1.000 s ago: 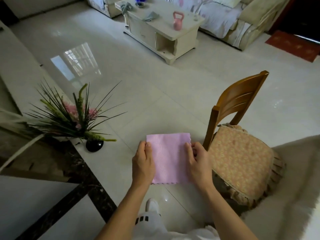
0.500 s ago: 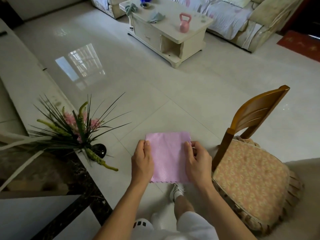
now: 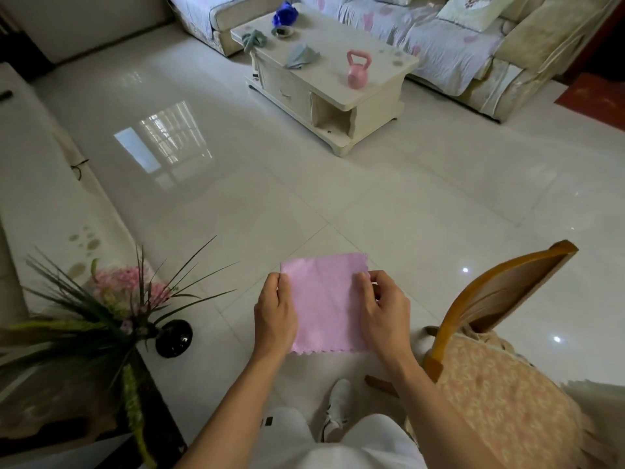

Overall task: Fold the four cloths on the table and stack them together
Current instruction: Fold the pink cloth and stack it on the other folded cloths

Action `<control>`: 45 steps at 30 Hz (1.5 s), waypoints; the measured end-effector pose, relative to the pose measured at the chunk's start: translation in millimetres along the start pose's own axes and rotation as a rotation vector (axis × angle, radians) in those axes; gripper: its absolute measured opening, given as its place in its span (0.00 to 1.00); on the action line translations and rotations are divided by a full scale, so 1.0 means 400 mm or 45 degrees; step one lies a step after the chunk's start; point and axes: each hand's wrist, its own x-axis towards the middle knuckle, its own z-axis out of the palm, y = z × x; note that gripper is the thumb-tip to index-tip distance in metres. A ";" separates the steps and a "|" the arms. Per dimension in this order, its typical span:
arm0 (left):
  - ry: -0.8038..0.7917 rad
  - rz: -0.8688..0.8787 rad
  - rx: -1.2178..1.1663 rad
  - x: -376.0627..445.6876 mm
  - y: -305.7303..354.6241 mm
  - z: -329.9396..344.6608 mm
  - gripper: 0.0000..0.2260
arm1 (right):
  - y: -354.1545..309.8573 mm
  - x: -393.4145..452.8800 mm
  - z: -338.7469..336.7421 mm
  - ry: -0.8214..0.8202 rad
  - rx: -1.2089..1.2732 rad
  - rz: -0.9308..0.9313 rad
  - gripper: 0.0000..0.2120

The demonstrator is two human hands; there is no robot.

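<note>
A folded pink cloth (image 3: pixel 326 304) with a scalloped lower edge is held flat in the air in front of me. My left hand (image 3: pixel 274 314) grips its left edge and my right hand (image 3: pixel 384 311) grips its right edge. Far ahead stands a cream coffee table (image 3: pixel 368 96). On it lie a crumpled grey-blue cloth (image 3: pixel 301 55), a grey-green cloth (image 3: pixel 253 38) hanging over the far left corner, and a bright blue cloth (image 3: pixel 285 13) at the back.
A pink kettlebell (image 3: pixel 357 70) and a small dish (image 3: pixel 282 31) sit on the coffee table. A wooden chair (image 3: pixel 500 299) with a patterned cushion stands at my right. A plant in a black vase (image 3: pixel 174 338) is at my left. A sofa (image 3: pixel 456 45) lies behind the table.
The view has tilted up and moved forward, so the coffee table and sofa show more fully. The chair has shifted right in view. Both hands keep holding the pink cloth.
</note>
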 end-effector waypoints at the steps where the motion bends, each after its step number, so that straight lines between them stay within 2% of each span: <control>1: 0.001 0.002 -0.006 0.014 0.015 0.014 0.16 | -0.003 0.025 -0.006 0.003 0.003 0.008 0.12; 9: -0.011 0.084 0.033 0.152 0.095 0.102 0.15 | -0.016 0.189 -0.021 0.052 0.021 0.020 0.11; 16: -0.151 0.162 0.120 0.285 0.129 0.188 0.14 | 0.002 0.299 -0.021 0.151 0.007 0.136 0.11; 26: -0.463 0.298 0.182 0.613 0.240 0.295 0.13 | -0.047 0.531 0.061 0.493 -0.046 0.310 0.14; 34: -0.569 0.433 0.199 0.853 0.352 0.328 0.15 | -0.149 0.714 0.141 0.669 0.003 0.347 0.14; 45: -0.752 0.492 0.224 0.943 0.450 0.477 0.15 | -0.139 0.846 0.078 0.816 0.008 0.394 0.13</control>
